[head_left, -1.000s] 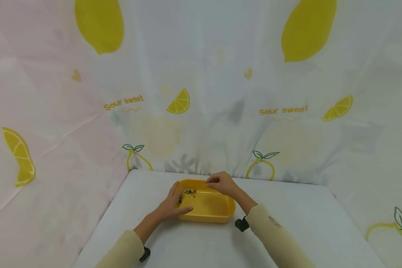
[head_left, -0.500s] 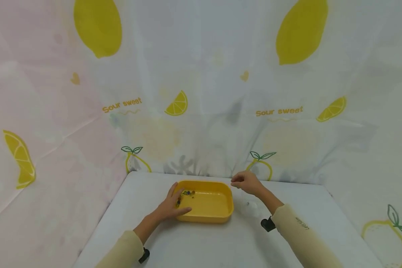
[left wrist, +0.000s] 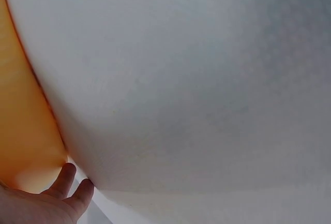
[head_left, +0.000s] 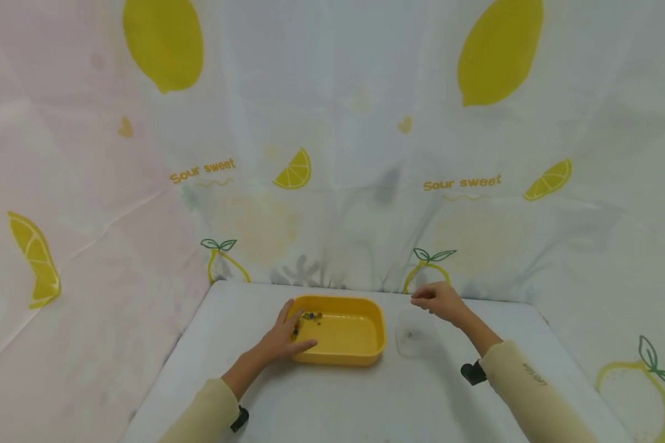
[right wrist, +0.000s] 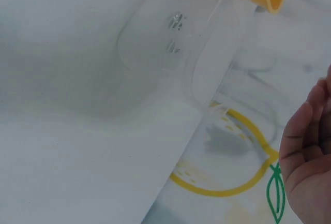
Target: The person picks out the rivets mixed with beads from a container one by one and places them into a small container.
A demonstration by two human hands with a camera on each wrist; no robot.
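My left hand rests over the left end of a yellow plastic tub, fingers spread and fairly straight along the rim. Several small coloured marbles lie inside near that end. In the left wrist view, fingertips touch the tub's outer wall. To the right, my right hand hovers above the back of a clear plastic box. Its thumb and fingers are curled together on what looks like a marble, a small dark bit under them. One dark marble shows in the box.
A white tabletop carries both containers, the clear box standing just right of the tub. Behind it hangs a white curtain with lemon prints, close to the table's back edge. In the right wrist view the clear box is near that edge.
My right hand has moved right, from above the tub to above the clear box, bringing the box into view. The left hand has stayed on the tub.
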